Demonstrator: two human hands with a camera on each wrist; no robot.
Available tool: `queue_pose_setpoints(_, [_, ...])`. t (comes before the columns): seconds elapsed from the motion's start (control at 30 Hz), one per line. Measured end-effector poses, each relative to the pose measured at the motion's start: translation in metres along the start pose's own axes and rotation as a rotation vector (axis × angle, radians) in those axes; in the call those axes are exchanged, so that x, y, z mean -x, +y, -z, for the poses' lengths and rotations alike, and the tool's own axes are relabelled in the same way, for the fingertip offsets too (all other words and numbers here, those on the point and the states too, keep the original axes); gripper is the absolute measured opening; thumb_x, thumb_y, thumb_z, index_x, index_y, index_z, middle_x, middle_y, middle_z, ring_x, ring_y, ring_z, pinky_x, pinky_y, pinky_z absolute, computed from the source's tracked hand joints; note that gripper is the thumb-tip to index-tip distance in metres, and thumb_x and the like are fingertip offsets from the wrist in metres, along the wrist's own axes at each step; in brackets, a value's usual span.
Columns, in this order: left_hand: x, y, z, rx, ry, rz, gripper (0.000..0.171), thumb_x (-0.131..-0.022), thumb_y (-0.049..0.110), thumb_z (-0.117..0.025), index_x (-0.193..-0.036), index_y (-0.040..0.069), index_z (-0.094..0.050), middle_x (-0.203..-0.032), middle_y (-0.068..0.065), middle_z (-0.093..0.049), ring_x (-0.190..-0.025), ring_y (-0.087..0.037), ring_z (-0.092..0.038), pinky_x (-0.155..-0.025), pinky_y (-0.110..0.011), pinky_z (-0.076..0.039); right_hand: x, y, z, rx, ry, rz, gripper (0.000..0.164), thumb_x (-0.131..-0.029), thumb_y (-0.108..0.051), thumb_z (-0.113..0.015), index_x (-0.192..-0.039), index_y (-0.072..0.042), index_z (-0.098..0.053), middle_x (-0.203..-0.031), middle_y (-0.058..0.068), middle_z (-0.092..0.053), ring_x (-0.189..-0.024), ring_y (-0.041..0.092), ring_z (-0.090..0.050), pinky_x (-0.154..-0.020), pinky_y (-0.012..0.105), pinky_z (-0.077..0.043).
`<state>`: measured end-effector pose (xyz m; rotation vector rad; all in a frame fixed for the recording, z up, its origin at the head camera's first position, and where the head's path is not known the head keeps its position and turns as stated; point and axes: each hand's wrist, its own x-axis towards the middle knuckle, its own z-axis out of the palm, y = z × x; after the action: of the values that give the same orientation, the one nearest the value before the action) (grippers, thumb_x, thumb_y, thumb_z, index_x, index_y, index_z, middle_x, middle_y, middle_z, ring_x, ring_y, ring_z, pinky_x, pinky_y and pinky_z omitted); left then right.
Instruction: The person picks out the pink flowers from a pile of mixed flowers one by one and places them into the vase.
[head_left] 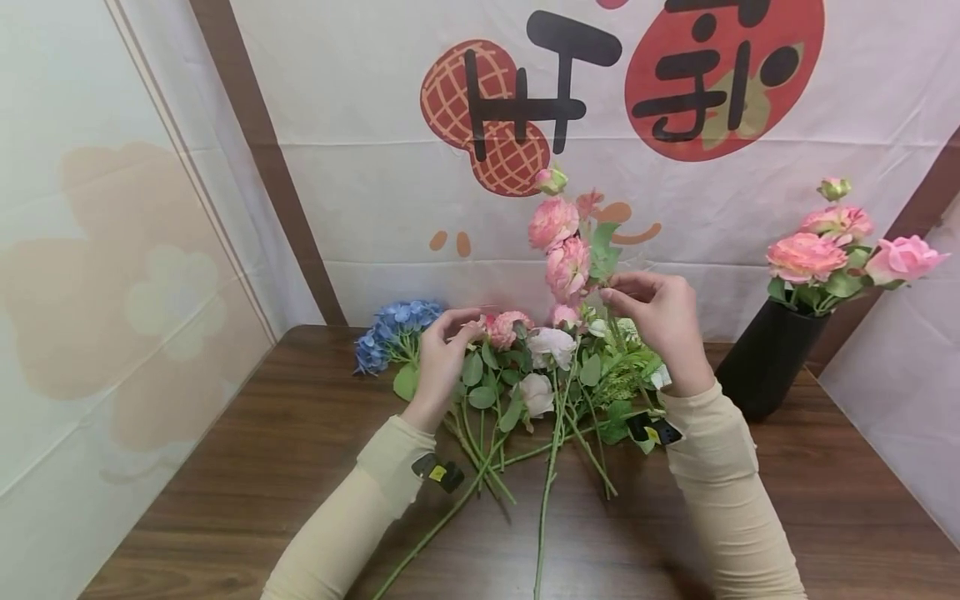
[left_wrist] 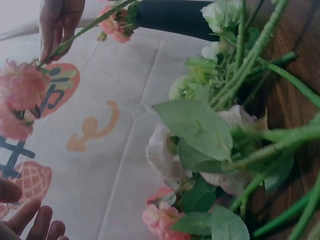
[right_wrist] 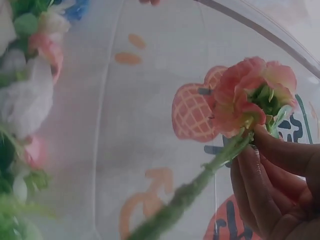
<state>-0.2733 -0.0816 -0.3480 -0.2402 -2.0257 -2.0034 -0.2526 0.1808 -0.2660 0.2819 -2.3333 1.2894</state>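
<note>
My right hand (head_left: 660,325) pinches the green stem (right_wrist: 187,197) of a pink peony spray (head_left: 567,265) between thumb and fingers, just below the blooms. The spray stands upright above the pile, with two full blooms, a bud at the top and a green leaf (head_left: 603,250). My left hand (head_left: 442,358) hovers at the left of the pile beside a pink flower (head_left: 510,329). In the left wrist view its fingers (left_wrist: 27,217) are loosely bent with nothing between them. White blooms (head_left: 553,347) and round green leaves lie between the hands.
Blue hydrangeas (head_left: 397,325) lie at the back left of the wooden table (head_left: 247,467). Long bare stems (head_left: 551,492) reach toward the front edge. At the right a tilted-looking black vase (head_left: 772,358) holds several pink flowers (head_left: 806,257). A printed cloth (head_left: 360,183) hangs behind.
</note>
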Motion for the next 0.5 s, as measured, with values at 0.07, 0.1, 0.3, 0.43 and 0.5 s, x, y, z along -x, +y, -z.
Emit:
queue_pose_setpoints(0.07, [0.0,-0.002,0.003,-0.01,0.003,0.001,0.024,-0.095,0.017,-0.057,-0.115,0.008,-0.064,-0.115,-0.011,-0.062,-0.1,-0.019,-0.057,-0.081,-0.031,-0.043,-0.001,0.001,0.004,0.001,0.028,0.016,0.023,-0.085,-0.016,-0.071,-0.1,0.0,-0.071,-0.092,0.021,-0.072,-0.062,-0.005,-0.064,-0.062,0.016,-0.053])
queue_pose_setpoints(0.1, [0.0,-0.003,0.004,-0.017,0.004,-0.001,0.024,-0.095,0.016,-0.056,-0.116,0.008,-0.064,-0.116,-0.009,-0.061,-0.1,-0.018,-0.056,-0.081,-0.031,-0.043,-0.002,0.001,0.006,0.001,0.04,0.022,0.022,-0.084,-0.016,-0.072,-0.099,0.0,-0.071,-0.092,0.021,-0.072,-0.062,-0.005,-0.064,-0.062,0.016,-0.053])
queue_pose_setpoints(0.3, [0.002,-0.008,0.014,-0.057,0.027,-0.04,0.023,-0.094,0.013,-0.056,-0.115,0.006,-0.065,-0.123,-0.007,-0.059,-0.105,-0.019,-0.055,-0.086,-0.035,-0.044,-0.003,0.0,0.017,-0.003,0.089,0.032,0.023,-0.083,-0.016,-0.072,-0.099,0.002,-0.071,-0.091,0.022,-0.072,-0.062,-0.007,-0.063,-0.062,0.015,-0.053])
queue_pose_setpoints(0.43, [0.001,-0.012,0.022,-0.091,0.043,-0.024,0.023,-0.093,0.012,-0.057,-0.115,0.006,-0.064,-0.122,-0.008,-0.061,-0.107,-0.018,-0.054,-0.088,-0.034,-0.044,-0.004,-0.001,0.024,0.021,0.125,0.042,0.022,-0.083,-0.016,-0.073,-0.098,0.0,-0.072,-0.091,0.02,-0.072,-0.061,-0.008,-0.063,-0.062,0.013,-0.052])
queue_pose_setpoints(0.5, [0.002,-0.013,0.027,-0.107,0.053,-0.018,0.024,-0.093,0.012,-0.058,-0.115,0.005,-0.064,-0.122,-0.01,-0.062,-0.108,-0.019,-0.054,-0.088,-0.032,-0.043,-0.004,-0.001,0.028,0.048,0.148,0.046,0.021,-0.083,-0.017,-0.073,-0.097,-0.002,-0.072,-0.09,0.018,-0.073,-0.061,-0.01,-0.062,-0.061,0.011,-0.051])
